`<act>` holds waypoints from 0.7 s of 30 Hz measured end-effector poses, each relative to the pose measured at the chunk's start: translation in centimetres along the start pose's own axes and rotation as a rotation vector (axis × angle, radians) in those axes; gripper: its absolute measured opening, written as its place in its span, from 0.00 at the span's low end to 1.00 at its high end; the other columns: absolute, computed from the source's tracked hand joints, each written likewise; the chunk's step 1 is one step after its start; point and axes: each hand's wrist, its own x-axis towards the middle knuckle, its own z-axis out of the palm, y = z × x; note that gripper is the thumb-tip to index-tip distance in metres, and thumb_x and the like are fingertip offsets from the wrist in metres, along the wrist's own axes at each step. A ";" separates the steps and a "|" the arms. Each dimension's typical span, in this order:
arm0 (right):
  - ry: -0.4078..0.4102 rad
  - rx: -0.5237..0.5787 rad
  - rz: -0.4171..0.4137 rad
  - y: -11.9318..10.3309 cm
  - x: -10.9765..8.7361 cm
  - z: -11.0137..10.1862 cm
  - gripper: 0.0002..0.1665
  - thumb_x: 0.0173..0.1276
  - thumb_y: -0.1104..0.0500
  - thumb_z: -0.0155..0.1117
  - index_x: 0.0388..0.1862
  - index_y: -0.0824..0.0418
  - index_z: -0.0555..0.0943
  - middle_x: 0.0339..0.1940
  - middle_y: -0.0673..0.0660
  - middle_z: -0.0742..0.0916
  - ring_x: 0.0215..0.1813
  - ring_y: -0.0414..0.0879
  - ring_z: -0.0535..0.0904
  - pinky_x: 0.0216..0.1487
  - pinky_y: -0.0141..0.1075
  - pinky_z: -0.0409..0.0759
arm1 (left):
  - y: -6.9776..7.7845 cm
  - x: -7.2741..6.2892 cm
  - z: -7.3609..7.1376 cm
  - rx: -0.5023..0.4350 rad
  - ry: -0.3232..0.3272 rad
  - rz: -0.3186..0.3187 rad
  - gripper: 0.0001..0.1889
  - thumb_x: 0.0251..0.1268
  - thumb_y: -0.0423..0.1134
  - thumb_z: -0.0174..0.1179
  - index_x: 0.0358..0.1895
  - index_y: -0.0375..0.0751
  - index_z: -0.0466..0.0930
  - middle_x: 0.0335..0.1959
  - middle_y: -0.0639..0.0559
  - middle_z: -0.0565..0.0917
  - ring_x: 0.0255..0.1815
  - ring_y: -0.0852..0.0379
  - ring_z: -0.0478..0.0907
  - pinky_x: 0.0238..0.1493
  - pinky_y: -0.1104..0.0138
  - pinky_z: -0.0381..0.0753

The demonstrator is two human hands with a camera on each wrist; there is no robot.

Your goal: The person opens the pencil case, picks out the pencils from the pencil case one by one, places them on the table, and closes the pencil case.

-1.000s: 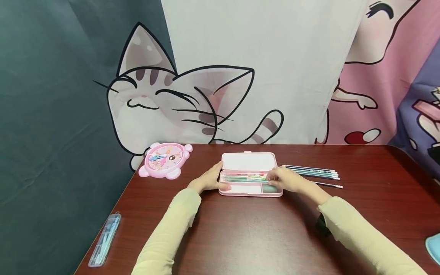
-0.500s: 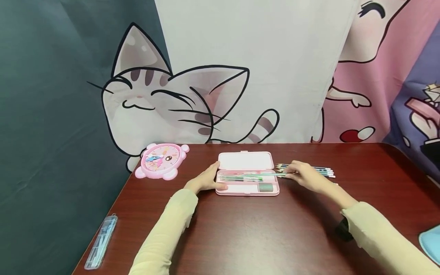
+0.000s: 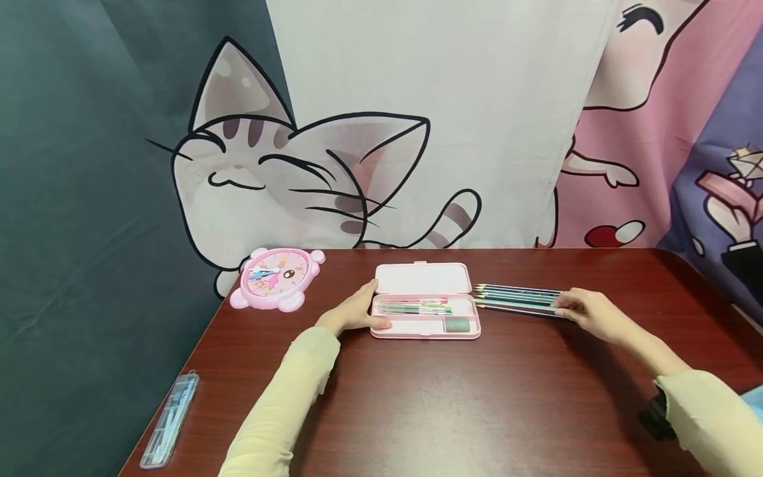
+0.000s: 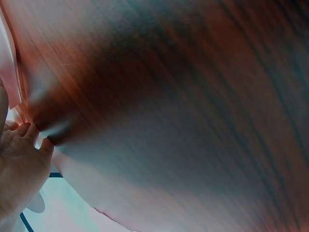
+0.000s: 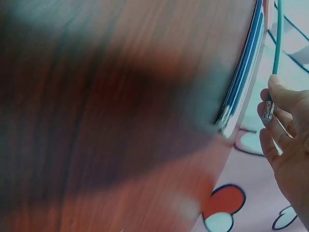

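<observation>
An open pink pencil case (image 3: 426, 336) lies on the table, its lid (image 3: 422, 278) folded back. Inside are several thin pens or pencils (image 3: 414, 309) and a grey-green block (image 3: 457, 324) in the front right compartment. My left hand (image 3: 352, 313) holds the case's left end, thumb over the front part and fingers at the back. My right hand (image 3: 590, 313) pinches a green pencil (image 5: 277, 48) near its eraser end, above the table. Beside it, several dark and green pencils (image 3: 518, 293) lie in a row right of the case, points toward it; the hand hides some of their ends.
A pink toy clock (image 3: 277, 278) lies at the back left. A clear long box (image 3: 169, 421) with blue and white items lies by the left table edge. A light-blue object (image 3: 754, 401) shows at the far right, partly behind the sleeve. Printed curtains hang behind the table.
My right hand has drawn a green pencil out of the case and carried it right, over to the row of pencils. My left hand stays at the case.
</observation>
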 end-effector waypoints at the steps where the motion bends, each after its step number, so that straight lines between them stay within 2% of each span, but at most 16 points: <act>1: -0.008 -0.008 0.016 0.2 -0.3 -0.2 0.14 0.41 0.74 0.70 0.26 0.60 0.80 0.22 0.48 0.82 0.27 0.29 0.75 0.28 0.19 0.70 | 0.0 0.0 0.0 0.000 -0.001 0.002 0.54 0.48 0.51 0.68 0.71 0.30 0.42 0.73 0.37 0.48 0.74 0.46 0.47 0.72 0.57 0.50; 8: -0.090 -0.062 0.102 0.9 -1.4 -0.4 0.11 0.45 0.70 0.70 0.24 0.57 0.79 0.21 0.43 0.81 0.26 0.28 0.71 0.25 0.28 0.70 | 0.1 -0.1 -0.2 -0.007 -0.016 -0.010 0.54 0.48 0.51 0.67 0.71 0.31 0.42 0.73 0.38 0.47 0.74 0.47 0.46 0.72 0.58 0.49; 13: -0.141 -0.155 0.112 1.1 -1.3 0.2 0.09 0.47 0.65 0.71 0.23 0.56 0.79 0.20 0.44 0.78 0.24 0.32 0.70 0.25 0.32 0.70 | 0.0 -0.2 -0.1 -0.004 -0.008 0.003 0.54 0.49 0.51 0.67 0.71 0.30 0.42 0.73 0.37 0.48 0.74 0.46 0.46 0.72 0.57 0.50; 17: -0.152 -0.232 0.117 1.0 -1.0 0.5 0.08 0.45 0.65 0.71 0.22 0.57 0.79 0.20 0.46 0.75 0.23 0.36 0.69 0.24 0.33 0.68 | 0.0 -0.2 0.0 -0.005 -0.010 0.002 0.53 0.49 0.51 0.67 0.71 0.31 0.42 0.73 0.37 0.48 0.74 0.46 0.46 0.72 0.57 0.49; 21: -0.180 -0.262 0.164 1.1 -0.7 0.6 0.08 0.46 0.64 0.71 0.22 0.57 0.78 0.20 0.48 0.75 0.22 0.39 0.70 0.23 0.34 0.68 | 0.2 -0.2 0.1 -0.004 -0.012 -0.001 0.53 0.49 0.51 0.67 0.71 0.31 0.42 0.73 0.38 0.48 0.74 0.47 0.46 0.72 0.58 0.49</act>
